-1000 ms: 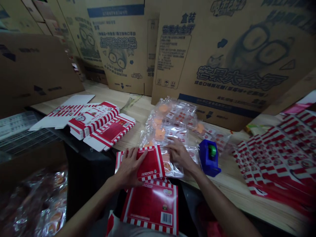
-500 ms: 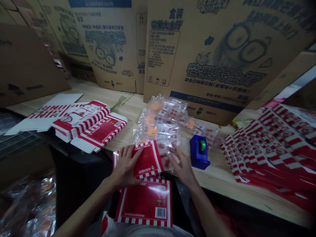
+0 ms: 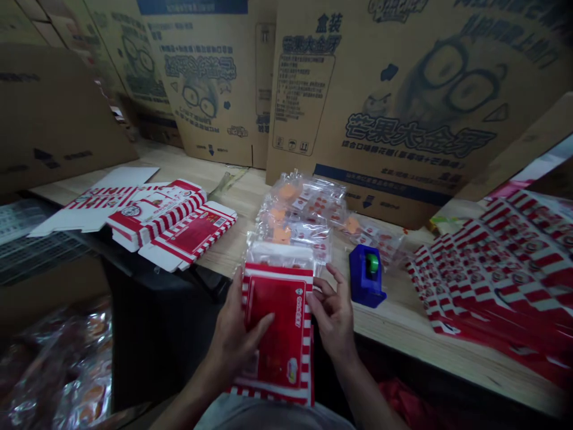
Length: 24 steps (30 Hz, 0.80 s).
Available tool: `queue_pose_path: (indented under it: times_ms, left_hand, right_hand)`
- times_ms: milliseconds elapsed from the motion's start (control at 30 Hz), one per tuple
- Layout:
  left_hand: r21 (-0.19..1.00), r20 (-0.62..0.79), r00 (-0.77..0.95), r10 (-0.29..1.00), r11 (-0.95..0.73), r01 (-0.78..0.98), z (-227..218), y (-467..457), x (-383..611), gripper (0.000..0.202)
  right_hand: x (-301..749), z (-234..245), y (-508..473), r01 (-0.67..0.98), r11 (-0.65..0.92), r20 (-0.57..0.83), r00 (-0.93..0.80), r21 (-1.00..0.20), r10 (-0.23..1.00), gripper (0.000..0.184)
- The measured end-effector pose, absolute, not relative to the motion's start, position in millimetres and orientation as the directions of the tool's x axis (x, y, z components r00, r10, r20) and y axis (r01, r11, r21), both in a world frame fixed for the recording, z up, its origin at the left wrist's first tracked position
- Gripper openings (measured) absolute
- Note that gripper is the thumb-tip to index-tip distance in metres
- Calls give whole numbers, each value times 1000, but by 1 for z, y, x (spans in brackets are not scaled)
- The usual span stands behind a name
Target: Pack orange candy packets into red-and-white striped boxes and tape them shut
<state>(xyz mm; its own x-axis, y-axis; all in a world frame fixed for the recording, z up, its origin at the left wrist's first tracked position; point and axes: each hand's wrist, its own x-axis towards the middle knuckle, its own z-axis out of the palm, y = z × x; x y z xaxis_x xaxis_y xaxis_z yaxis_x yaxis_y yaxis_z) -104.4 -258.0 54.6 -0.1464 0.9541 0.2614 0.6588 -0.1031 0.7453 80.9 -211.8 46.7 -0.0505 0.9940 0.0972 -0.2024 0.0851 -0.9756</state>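
Note:
A red box with striped edges (image 3: 284, 310) is upright in front of me, its white flap raised at the far end. My left hand (image 3: 239, 325) grips it along the left side, thumb across the red face. Fingers of my right hand (image 3: 331, 310) are curled at its right upper edge, by the opening; the fingertips are partly hidden there. Clear plastic packets with orange pieces (image 3: 282, 212) lie just beyond the box on the table, and a bit of clear plastic shows at its opening. A second striped edge shows below this box.
A blue tape dispenser (image 3: 364, 278) with a green core stands right of my hand. Flat red-and-white boxes (image 3: 156, 215) are stacked at left, and a large fanned pile of striped boxes (image 3: 496, 269) at right. Big cardboard cartons (image 3: 385, 89) wall the back. More packets (image 3: 89, 382) sit low left.
The red box has turned from lying sideways to upright, nearer my body, with its open flap facing away. My right hand has moved from the plastic packets to the box's edge.

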Motion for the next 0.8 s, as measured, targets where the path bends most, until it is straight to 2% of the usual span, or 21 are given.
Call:
queue_pose_path:
  times_ms: [67,133,333,433,500,600,700,800]
  left_hand:
    - [860,170,-112,979,-92,501,45,-261,-108,82]
    - [913,126,-69,990,-88,398,35,-263,-111,80]
    - [984,17,107,994,-36,176,14,-274,-117,78]
    - [983,13,135,991,-38,181,15,-274,-120,67]
    - [963,51,141,989,-86,254,19,-271,-121,50]
    - [918,145,129,981,-182,352,26,-262,-122,21]
    - [919,191,73,979,-204,338,28,-257,-119,24]
    - [976,136,-37,990,-128,177,27,-257,-114,21]
  right_hand:
    - [92,40,-215,-182,2,37,-187,-983,982,65]
    - [101,30,-220,-154,-57,-12,-283,-986,959,67]
    - [111,4,-236,-95,-39,-11,-277,-995,961,66]
    - [114,1,-239,-6,-3,-1,-289,-1000,957,51]
    - [117,3,-239,85,47,19,-309,-995,951,34]
    - [117,10,-237,175,176,119,-294,-969,948,10]
    - [111,14,-235,208,240,192,-226,-948,955,15]
    - [104,17,-235,121,126,112,-117,-985,987,10]
